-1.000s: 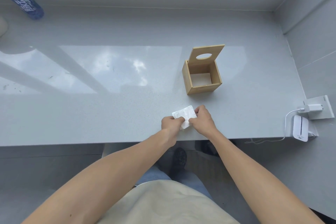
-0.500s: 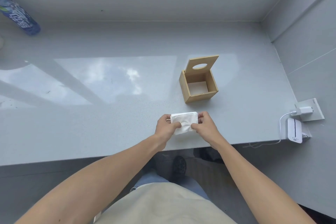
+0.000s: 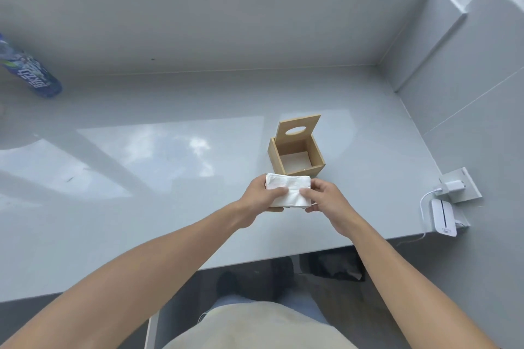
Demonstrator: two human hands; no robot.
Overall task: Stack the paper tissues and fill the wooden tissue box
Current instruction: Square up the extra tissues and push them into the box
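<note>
Bottle [image 3: 29,75], blue label, lies far left on grey counter [image 3: 170,178]. Left hand [image 3: 262,197] closed on left end of white tissue stack [image 3: 287,188], thumb on top. Right hand [image 3: 326,198] pinches its right end. Stack is raised just in front of wooden tissue box [image 3: 296,154], lid up. Charger [image 3: 443,215] far right.
</note>
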